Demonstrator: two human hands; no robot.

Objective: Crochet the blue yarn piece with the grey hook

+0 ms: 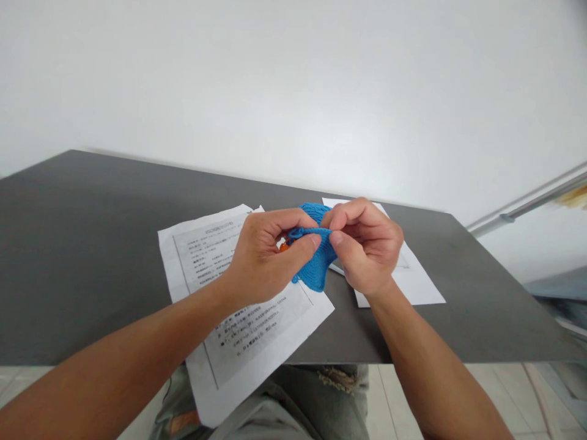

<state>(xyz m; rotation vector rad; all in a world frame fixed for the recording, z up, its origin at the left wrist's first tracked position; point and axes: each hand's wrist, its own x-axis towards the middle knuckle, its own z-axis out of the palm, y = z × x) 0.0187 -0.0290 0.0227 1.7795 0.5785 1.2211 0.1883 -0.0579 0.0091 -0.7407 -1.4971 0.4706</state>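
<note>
A piece of blue crochet or knitted work (316, 269) is held up above the table between both hands. My left hand (270, 250) pinches its upper edge between thumb and forefinger, with loops of blue yarn near the thumb. Something small and orange (284, 247) peeks out inside the left palm; what it is I cannot make out. My right hand (367, 244) grips the same upper edge at its right end with thumb and fingertips. Whether a hook or needle is in the right fingers is hidden.
A printed sheet (202, 244) lies under my left hand and hangs over the front edge of the dark grey table (92, 256). Another white sheet (417, 284) lies beneath my right hand. Behind the table stands a white wall (275, 91); a metal rail (545, 198) is at the right.
</note>
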